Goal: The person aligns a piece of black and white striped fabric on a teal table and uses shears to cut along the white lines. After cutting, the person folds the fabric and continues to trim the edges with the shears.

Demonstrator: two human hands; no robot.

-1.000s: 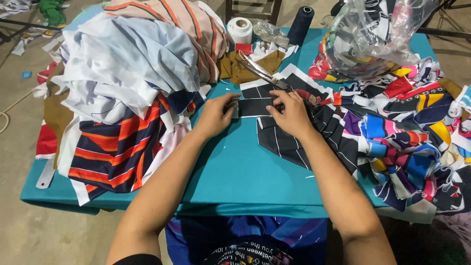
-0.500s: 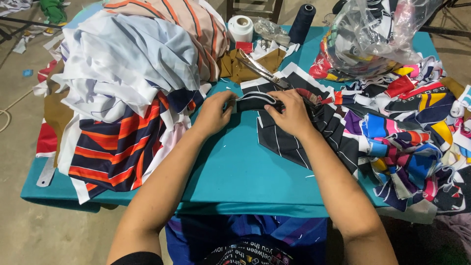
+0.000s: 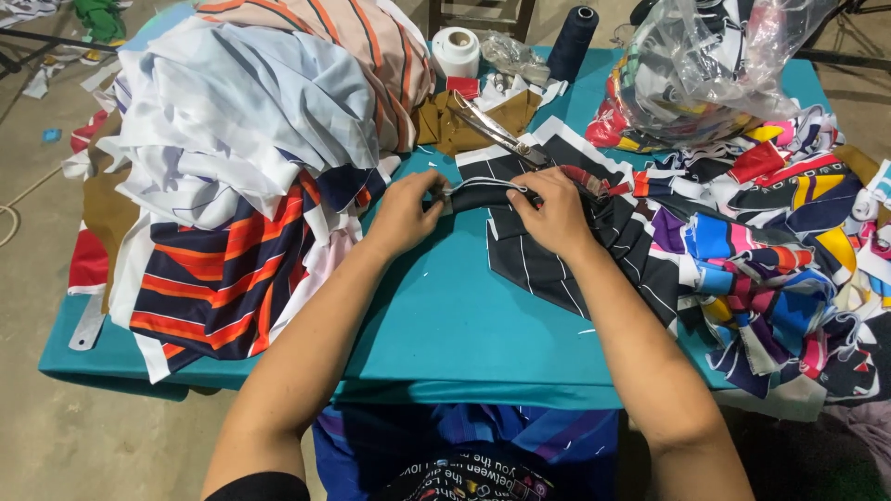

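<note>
Dark pinstriped fabric piece [image 3: 557, 250] lies on the teal table [image 3: 464, 325], and everything else is easiest placed from it. Only the head view is on offer, looking straight down at the person's arms.

Left hand [image 3: 404, 213] sits at the left end of a folded, white-edged strip along the piece's top edge; its fingers are together, pinched on that end. Right hand [image 3: 555, 213] rests on the same strip a little further right, fingers curled and clamped down on the cloth, knuckles up. Held at two points like this, the strip stays taut and flat between the hands, which looks like the reason for the grip (a judgement from the pose). The rest of the piece trails down and to the right, under the right forearm.

Just above the piece, scissors [image 3: 497, 130] lie on a brown cloth [image 3: 445, 125], close enough to grab. Further above stand a white thread spool [image 3: 456, 51] and a dark thread cone [image 3: 571, 42]. Left of the piece rises a tall heap of pale and striped garments [image 3: 241, 139], spilling over the table edge. Right of it spreads a jumble of multicoloured scraps [image 3: 780, 241], and above those sits a clear plastic bag [image 3: 715, 65] stuffed with more offcuts.
</note>
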